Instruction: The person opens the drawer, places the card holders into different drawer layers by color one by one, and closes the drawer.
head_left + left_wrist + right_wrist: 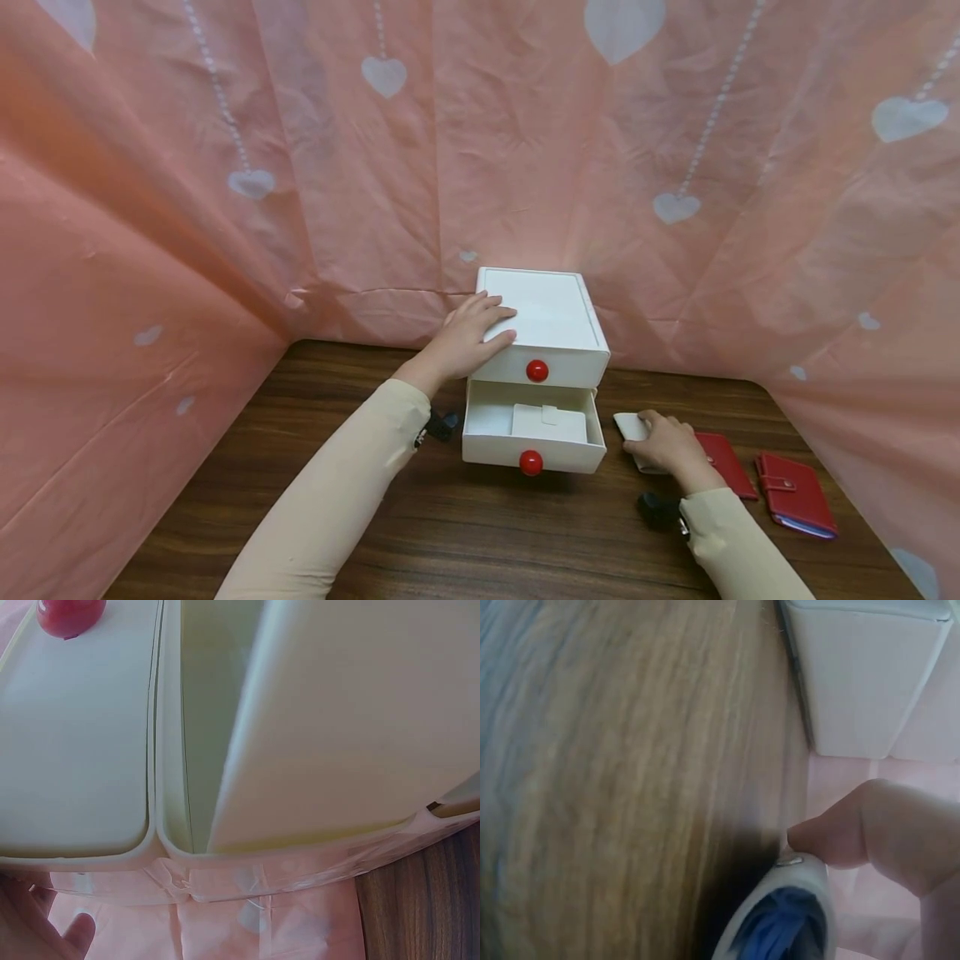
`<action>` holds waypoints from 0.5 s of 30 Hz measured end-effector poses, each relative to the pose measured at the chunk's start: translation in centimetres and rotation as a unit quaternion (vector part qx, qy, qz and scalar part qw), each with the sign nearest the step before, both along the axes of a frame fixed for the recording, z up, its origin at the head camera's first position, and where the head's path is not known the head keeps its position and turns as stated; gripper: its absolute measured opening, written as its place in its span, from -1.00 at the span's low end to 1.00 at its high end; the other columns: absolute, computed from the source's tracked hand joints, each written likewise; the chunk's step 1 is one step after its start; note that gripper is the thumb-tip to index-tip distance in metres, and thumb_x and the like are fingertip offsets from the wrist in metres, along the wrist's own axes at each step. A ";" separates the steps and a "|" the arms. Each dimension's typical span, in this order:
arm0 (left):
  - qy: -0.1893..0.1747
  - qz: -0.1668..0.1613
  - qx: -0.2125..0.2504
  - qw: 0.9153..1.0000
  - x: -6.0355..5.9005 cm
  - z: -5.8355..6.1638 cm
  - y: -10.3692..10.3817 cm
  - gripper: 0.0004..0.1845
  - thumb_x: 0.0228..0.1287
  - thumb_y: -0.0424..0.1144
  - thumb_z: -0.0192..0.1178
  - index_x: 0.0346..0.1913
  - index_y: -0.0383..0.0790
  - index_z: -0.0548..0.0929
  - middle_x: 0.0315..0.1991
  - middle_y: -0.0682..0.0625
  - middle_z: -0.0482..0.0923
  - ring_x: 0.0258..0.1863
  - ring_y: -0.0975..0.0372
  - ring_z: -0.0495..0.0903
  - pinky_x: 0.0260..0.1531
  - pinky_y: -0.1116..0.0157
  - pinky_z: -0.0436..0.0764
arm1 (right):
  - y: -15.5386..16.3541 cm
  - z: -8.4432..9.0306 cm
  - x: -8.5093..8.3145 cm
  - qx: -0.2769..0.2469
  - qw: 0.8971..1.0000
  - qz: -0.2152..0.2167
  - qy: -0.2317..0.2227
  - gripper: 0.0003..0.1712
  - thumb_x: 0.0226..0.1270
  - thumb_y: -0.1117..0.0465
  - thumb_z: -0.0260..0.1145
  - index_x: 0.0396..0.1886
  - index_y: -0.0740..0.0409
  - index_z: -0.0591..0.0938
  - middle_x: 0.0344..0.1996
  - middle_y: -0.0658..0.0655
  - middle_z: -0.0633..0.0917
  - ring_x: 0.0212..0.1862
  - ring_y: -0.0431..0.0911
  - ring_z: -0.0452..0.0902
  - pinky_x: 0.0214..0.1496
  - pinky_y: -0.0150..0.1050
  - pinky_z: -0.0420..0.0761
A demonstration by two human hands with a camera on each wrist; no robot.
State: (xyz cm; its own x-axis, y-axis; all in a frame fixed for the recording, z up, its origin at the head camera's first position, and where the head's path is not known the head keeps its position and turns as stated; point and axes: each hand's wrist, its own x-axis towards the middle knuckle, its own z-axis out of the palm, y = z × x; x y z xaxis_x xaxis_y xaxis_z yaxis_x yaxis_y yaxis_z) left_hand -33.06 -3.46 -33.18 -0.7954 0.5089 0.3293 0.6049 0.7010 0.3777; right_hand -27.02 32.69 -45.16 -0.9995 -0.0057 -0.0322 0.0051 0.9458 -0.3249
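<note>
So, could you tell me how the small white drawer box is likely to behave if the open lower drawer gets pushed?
The drawer box looks like thin plastic, so probably light and apt to slide on the smooth table. The left hand resting on top likely steadies it. The lower drawer should glide in easily.

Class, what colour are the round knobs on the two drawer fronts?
Red; both knobs show best in the head view.

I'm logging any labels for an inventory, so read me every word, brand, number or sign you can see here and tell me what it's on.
There is no readable text in any view.
The white drawer box and its red knobs are plain.
The white wallet under the right hand, the white wallet in the open drawer and the two red wallets show no lettering.
The pink backdrop bears only white hearts.
</note>
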 end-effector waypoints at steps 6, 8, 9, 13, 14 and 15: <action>0.002 -0.001 -0.001 1.000 0.0 0.0 0.0 -0.46 0.54 0.13 -0.05 0.43 0.01 0.45 0.52 -0.05 0.18 0.57 0.08 -0.07 0.45 -0.13 0.01 | 0.3 0.3 0.1 -0.001 1.000 0.006 0.006 -0.20 0.12 -0.05 0.40 0.23 0.42 0.49 -0.05 0.54 0.58 -0.08 0.42 0.43 -0.09 0.20 0.46; -0.001 -0.001 0.000 1.000 0.1 0.0 0.0 -0.46 0.54 0.13 -0.05 0.43 0.01 0.45 0.53 -0.05 0.18 0.57 0.08 -0.08 0.45 -0.13 0.00 | 0.4 0.4 0.1 0.000 1.000 0.009 0.012 -0.20 0.11 -0.04 0.40 0.22 0.42 0.50 -0.06 0.54 0.60 -0.11 0.40 0.45 -0.10 0.19 0.45; -0.001 -0.001 0.000 1.000 0.1 0.0 0.0 -0.46 0.54 0.13 -0.05 0.43 0.01 0.45 0.53 -0.05 0.18 0.57 0.08 -0.08 0.45 -0.13 0.00 | 0.5 0.5 0.1 0.000 1.000 0.009 0.015 -0.20 0.11 -0.04 0.39 0.22 0.42 0.50 -0.07 0.54 0.60 -0.12 0.40 0.46 -0.10 0.19 0.45; -0.004 0.000 -0.001 1.000 0.1 0.0 0.0 -0.46 0.54 0.14 -0.05 0.43 0.02 0.44 0.53 -0.05 0.17 0.58 0.09 -0.09 0.46 -0.11 -0.02 | 0.7 0.8 0.2 0.000 1.000 0.015 0.024 -0.19 0.11 -0.05 0.39 0.23 0.43 0.49 -0.08 0.53 0.61 -0.12 0.40 0.47 -0.08 0.18 0.44; -0.003 0.001 -0.001 1.000 0.0 0.0 0.0 -0.46 0.54 0.14 -0.05 0.43 0.02 0.44 0.53 -0.04 0.17 0.58 0.09 -0.09 0.46 -0.11 -0.02 | 0.7 0.9 0.2 -0.001 1.000 0.016 0.026 -0.19 0.11 -0.05 0.39 0.23 0.43 0.48 -0.09 0.53 0.61 -0.12 0.40 0.46 -0.08 0.18 0.43; -0.003 0.001 -0.001 1.000 0.1 0.0 0.0 -0.46 0.53 0.14 -0.05 0.43 0.02 0.44 0.53 -0.05 0.17 0.58 0.09 -0.09 0.46 -0.11 -0.02 | 0.8 1.1 0.3 -0.003 0.999 0.018 0.028 -0.19 0.12 -0.05 0.39 0.23 0.43 0.48 -0.10 0.53 0.61 -0.12 0.40 0.46 -0.08 0.18 0.43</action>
State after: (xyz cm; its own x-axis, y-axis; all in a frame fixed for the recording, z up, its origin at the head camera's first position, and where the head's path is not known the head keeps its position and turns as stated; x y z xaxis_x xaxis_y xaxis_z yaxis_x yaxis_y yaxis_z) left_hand -33.00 -3.43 -33.21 -0.7984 0.5075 0.3240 0.6011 0.7028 0.3804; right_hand -26.75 33.45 -44.10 -0.9989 -0.0410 0.0235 -0.0465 0.9432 -0.3290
